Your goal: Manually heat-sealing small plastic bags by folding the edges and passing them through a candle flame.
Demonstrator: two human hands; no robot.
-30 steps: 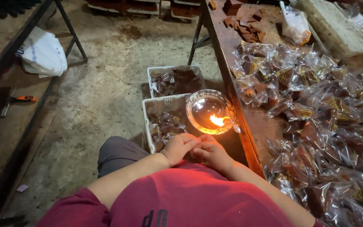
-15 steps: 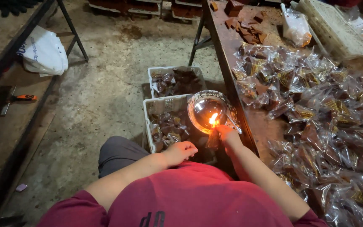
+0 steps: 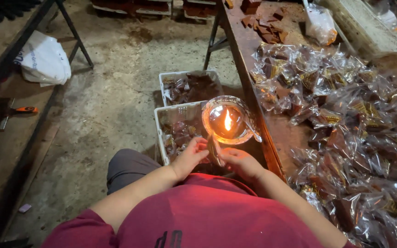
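Note:
My left hand (image 3: 190, 158) and my right hand (image 3: 240, 161) meet in front of my chest, both pinching a small clear packet (image 3: 214, 151) with a brown piece inside. Just beyond the packet stands a glass bowl (image 3: 211, 123) with a burning flame (image 3: 228, 121) in it. The bowl sits at the near edge of a wooden table (image 3: 241, 43). A large heap of filled clear packets (image 3: 345, 119) covers the table to my right.
Two white plastic crates (image 3: 162, 120) with wrapped pieces stand on the concrete floor below the bowl. A white bag (image 3: 42, 59) and an orange-handled tool (image 3: 24, 110) lie at a low bench on the left. Loose brown blocks (image 3: 263, 20) sit at the table's far end.
My right hand has drawn back from the flame and rejoined my left hand on the packet in front of me.

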